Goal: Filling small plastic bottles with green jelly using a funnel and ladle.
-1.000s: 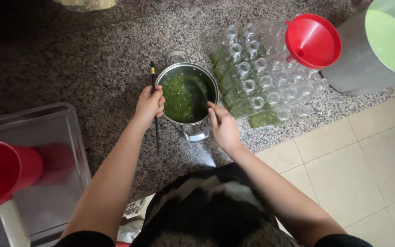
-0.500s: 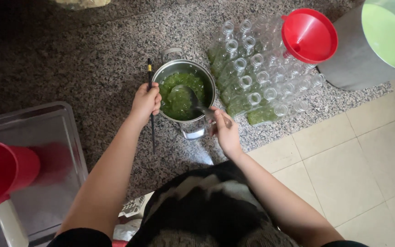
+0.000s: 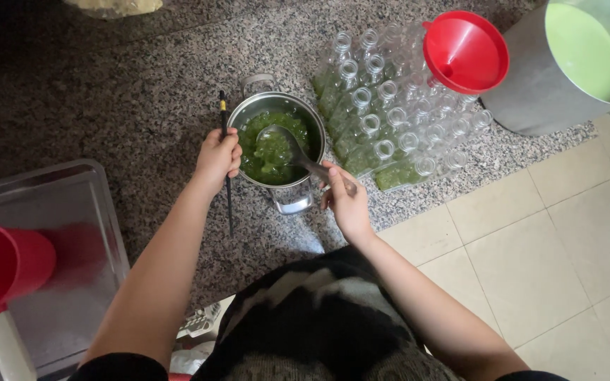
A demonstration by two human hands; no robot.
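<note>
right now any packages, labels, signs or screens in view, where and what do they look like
No labels, signs or screens show.
Clear plastic bottles: unlabelled, in rows right of the steel pot, some holding green liquid.
Red funnel: stands in one bottle at the far right of the group.
Grey bucket: top right, pale green liquid inside.

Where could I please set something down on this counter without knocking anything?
Bare granite lies left of the pot, above the clear tray. Right of the pot it is crowded: the plastic bottles, the red funnel and the big pot.
</note>
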